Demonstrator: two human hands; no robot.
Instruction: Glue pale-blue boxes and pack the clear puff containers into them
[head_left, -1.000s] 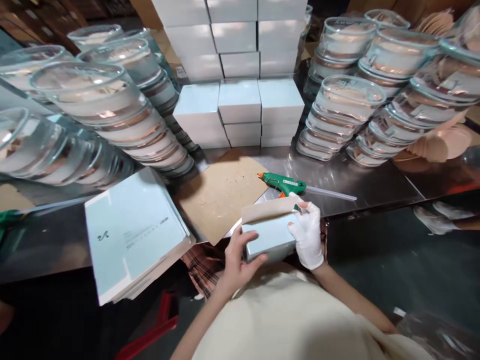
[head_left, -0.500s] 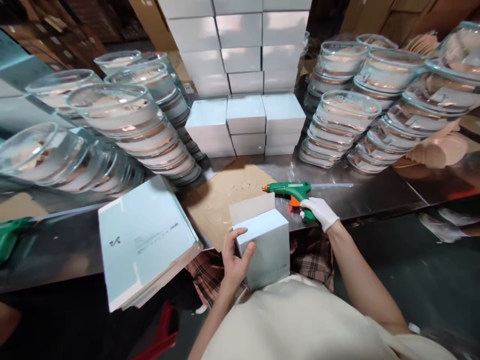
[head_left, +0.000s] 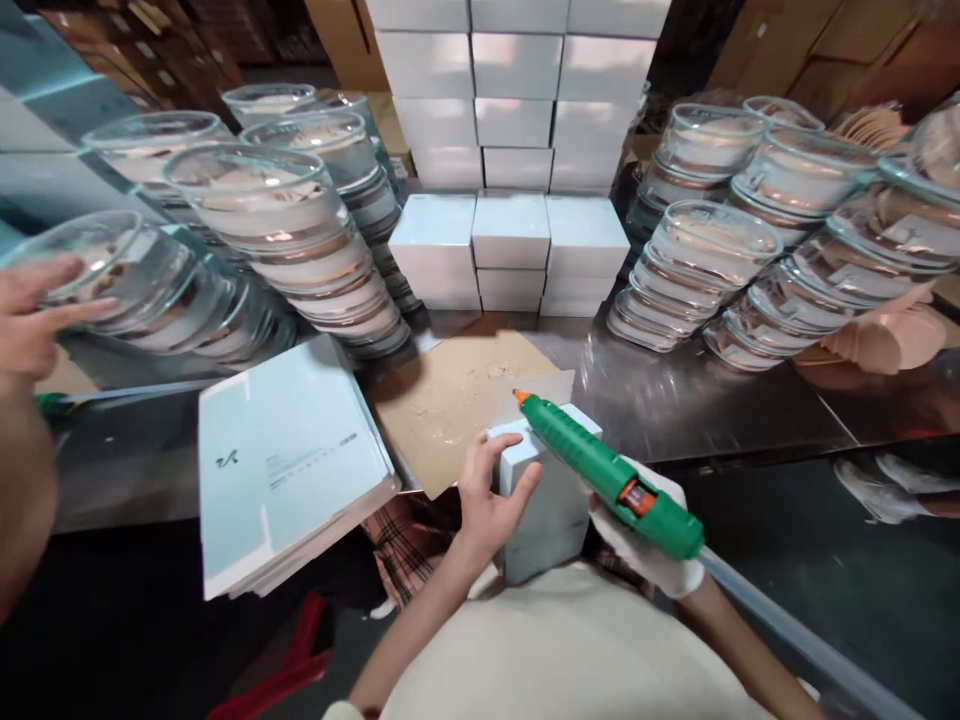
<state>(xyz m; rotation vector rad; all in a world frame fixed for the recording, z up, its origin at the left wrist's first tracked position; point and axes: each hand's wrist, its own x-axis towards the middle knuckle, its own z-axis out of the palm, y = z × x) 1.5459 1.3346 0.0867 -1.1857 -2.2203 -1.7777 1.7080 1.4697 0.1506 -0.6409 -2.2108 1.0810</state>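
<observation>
A pale blue-white carton (head_left: 546, 540) stands upright against my body, and a flap (head_left: 536, 397) sticks up at its far edge. My left hand (head_left: 491, 500), bare, grips the carton's left side, fingers over the top edge and thumb against the near face. In a white glove, my right hand (head_left: 649, 550) holds a green hot glue gun (head_left: 581, 448) by its handle, largely hidden under the gun's body. The gun's orange nozzle is over the carton's top, close to the flap. A long clear glue stick (head_left: 795, 625) trails from its back end.
Glue-specked cardboard (head_left: 442, 395) lies on the metal table (head_left: 675, 410). Flat printed cartons (head_left: 285, 470) are piled at left. White boxes (head_left: 510, 235) stand ahead, between stacked glass containers (head_left: 259, 210) and more glass containers (head_left: 697, 260). Another person's hand (head_left: 34, 320) reaches in from the left.
My right hand has lifted the glue gun off the table and brought it over the carton. My left hand keeps its grip. The other person's hand has come into view at left.
</observation>
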